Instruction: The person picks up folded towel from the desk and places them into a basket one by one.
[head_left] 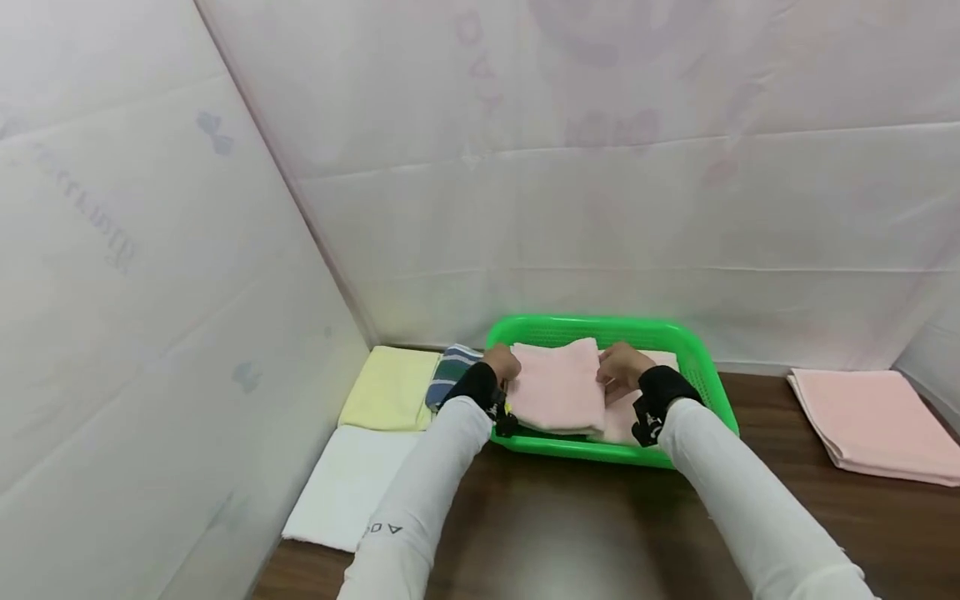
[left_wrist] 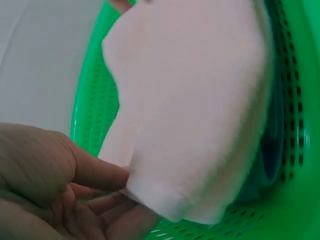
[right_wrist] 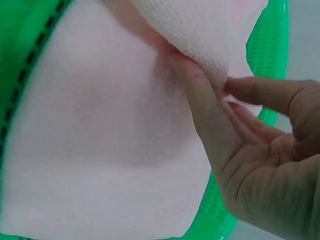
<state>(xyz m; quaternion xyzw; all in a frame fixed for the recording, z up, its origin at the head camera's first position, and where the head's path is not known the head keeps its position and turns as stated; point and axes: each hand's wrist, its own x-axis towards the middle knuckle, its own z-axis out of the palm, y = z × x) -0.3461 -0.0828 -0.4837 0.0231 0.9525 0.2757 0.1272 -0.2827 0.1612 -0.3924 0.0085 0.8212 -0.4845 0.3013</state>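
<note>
Both hands hold a folded pink towel (head_left: 557, 385) over the left part of a green plastic basket (head_left: 600, 455). My left hand (head_left: 501, 363) is at its left edge; in the left wrist view the thumb and fingers (left_wrist: 102, 172) pinch a corner. At the opposite edge, my right hand (head_left: 622, 367) pinches the towel between thumb and fingers (right_wrist: 260, 95). Beneath the right hand, a second pink towel (right_wrist: 95, 150) lies flat in the basket. A blue-green cloth (left_wrist: 270, 150) peeks out below the held towel, mostly hidden by it.
Left of the basket lie a folded yellow towel (head_left: 390, 387), a striped blue-green one (head_left: 450, 377) and a white one (head_left: 356, 475). Another folded pink towel (head_left: 877, 425) rests far right on the dark wooden table (head_left: 555, 533). White sheeting (head_left: 600, 225) stands behind the basket and at the sides.
</note>
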